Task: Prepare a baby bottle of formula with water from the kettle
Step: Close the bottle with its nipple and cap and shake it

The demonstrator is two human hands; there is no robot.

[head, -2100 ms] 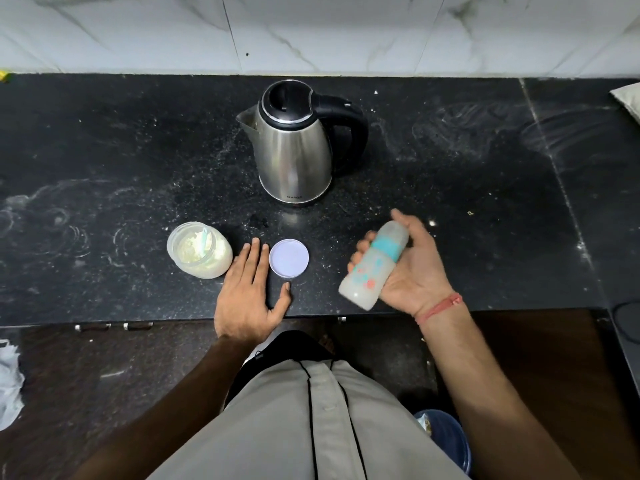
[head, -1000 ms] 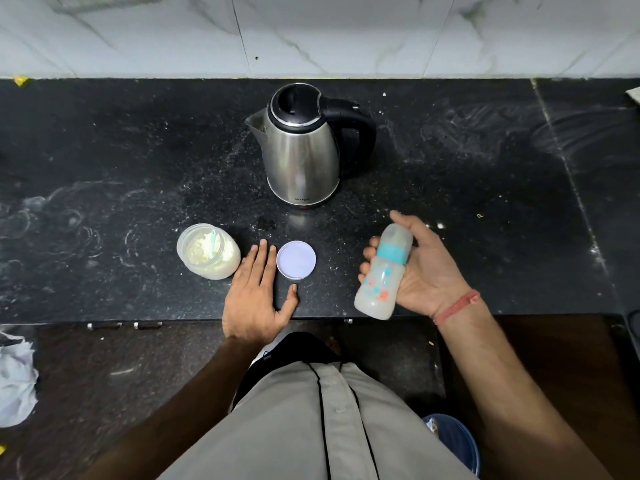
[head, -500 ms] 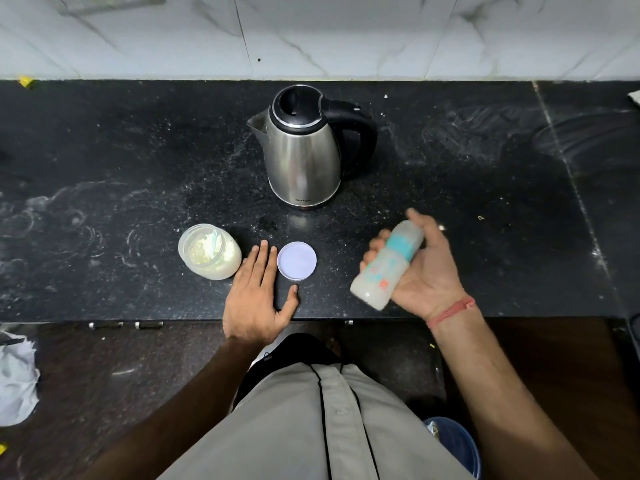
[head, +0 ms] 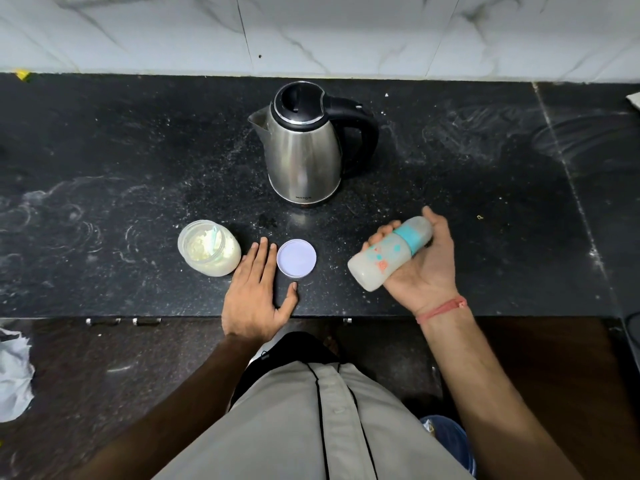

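Note:
My right hand (head: 424, 271) grips a capped baby bottle (head: 388, 252) with a teal collar, milky inside, tilted almost flat above the counter's front edge, cap end pointing up-right. My left hand (head: 256, 292) lies flat and open on the black counter (head: 104, 168), between an open jar of formula powder (head: 209, 247) with a scoop in it and the jar's white lid (head: 296, 258). A steel kettle (head: 304, 147) with a black lid and handle stands upright behind them, its handle to the right.
White marble tiles (head: 311, 32) back the counter. Powder streaks mark the counter surface. A crumpled white bag (head: 14, 375) lies on the floor at left, and a blue bucket (head: 450, 441) sits by my right leg.
The bottle has swung in my right hand from a steeper tilt to lying nearly flat, with its angle shifting from frame to frame. My left hand has stayed flat on the counter.

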